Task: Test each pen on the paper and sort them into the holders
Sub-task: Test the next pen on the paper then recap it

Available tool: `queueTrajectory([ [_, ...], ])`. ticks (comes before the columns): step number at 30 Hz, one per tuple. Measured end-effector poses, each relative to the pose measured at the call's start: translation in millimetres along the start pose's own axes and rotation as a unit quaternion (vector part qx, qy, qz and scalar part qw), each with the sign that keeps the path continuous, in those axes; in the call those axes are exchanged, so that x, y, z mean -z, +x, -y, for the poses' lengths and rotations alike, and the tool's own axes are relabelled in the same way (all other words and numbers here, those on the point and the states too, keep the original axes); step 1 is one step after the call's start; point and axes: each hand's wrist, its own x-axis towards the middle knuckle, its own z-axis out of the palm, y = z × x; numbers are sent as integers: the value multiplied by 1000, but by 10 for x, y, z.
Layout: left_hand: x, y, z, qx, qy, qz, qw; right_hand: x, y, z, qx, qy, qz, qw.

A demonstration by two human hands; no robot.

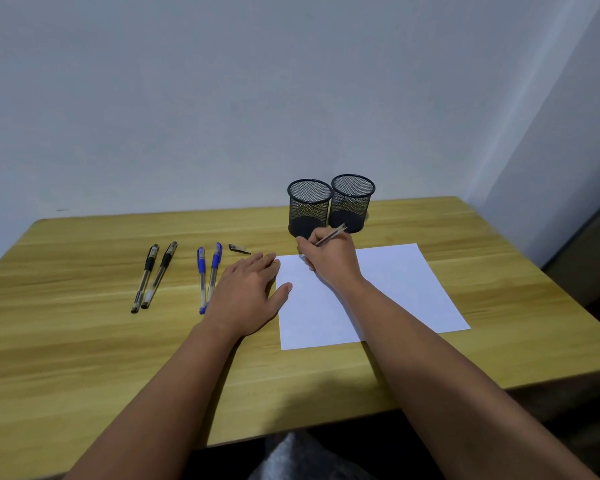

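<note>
A wooden table [84, 341] stands against a plain pale wall [222, 98] — a second wall [568, 133] meets it at right.

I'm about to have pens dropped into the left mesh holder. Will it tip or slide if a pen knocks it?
The left mesh holder looks light: thin open wire mesh, nothing visible inside. A knock near its rim would probably slide it on the smooth wooden table rather than tip it, since it stands upright on a solid base. The right mesh holder standing close against it may brace it on that side.

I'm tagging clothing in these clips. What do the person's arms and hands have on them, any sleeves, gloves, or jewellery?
Nothing visible: both forearms are bare right down to the frame's bottom edge, with no sleeves. The left hand and right hand show no gloves, rings, watch or bracelets.
</note>
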Motion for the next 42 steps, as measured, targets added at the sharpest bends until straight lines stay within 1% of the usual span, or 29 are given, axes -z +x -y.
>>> queueTrajectory([
  [7,4,-4,7,0,-7,0,1000,-21,3,-24,7,-27,-17,999],
  [19,1,-1,-2,1,-5,-2,1000,-38,33,-52,0,-5,-22,1000],
  [24,8,-9,-6,2,-6,-2,1000,-31,38,-42,-6,-1,-51,999],
  [31,22,-15,-12,4,-7,2,1000,-25,41,-20,4,-29,-42,999],
  [42,24,-13,-22,5,-5,4,1000,8,7,24,48,-86,-74,992],
])
